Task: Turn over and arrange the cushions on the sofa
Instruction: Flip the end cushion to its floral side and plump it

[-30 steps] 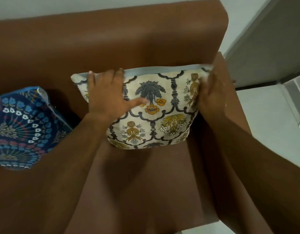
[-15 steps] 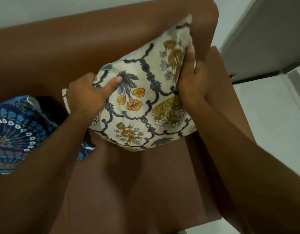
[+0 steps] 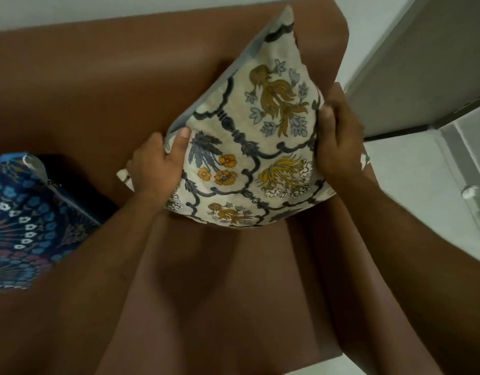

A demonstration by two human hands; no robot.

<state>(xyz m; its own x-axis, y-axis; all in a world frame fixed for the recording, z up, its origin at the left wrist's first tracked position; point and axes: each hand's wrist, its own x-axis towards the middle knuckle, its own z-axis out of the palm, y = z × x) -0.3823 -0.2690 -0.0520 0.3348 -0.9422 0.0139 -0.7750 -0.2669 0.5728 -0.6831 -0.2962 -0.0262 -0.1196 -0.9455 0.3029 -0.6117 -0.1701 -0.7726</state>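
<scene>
A cream cushion (image 3: 249,147) printed with dark scrolls and yellow and orange flowers is lifted and tilted, one corner pointing up toward the sofa back. My left hand (image 3: 157,163) grips its left edge, thumb on the printed face. At the cushion's right edge my right hand (image 3: 338,136) clasps the fabric. A pale blue reverse side shows along the upper left edge. The brown sofa (image 3: 98,85) lies beneath and behind it. A dark blue patterned cushion (image 3: 25,220) leans at the sofa's left.
The sofa's right armrest (image 3: 349,212) runs just right of the held cushion. Beyond it are a pale tiled floor (image 3: 411,190) and a grey door (image 3: 428,63). A white wall (image 3: 125,6) stands behind the sofa back.
The cream cushion has come up off the seat and rotated, its right corner swinging up toward the sofa back. Both hands went with it, still gripping its edges.
</scene>
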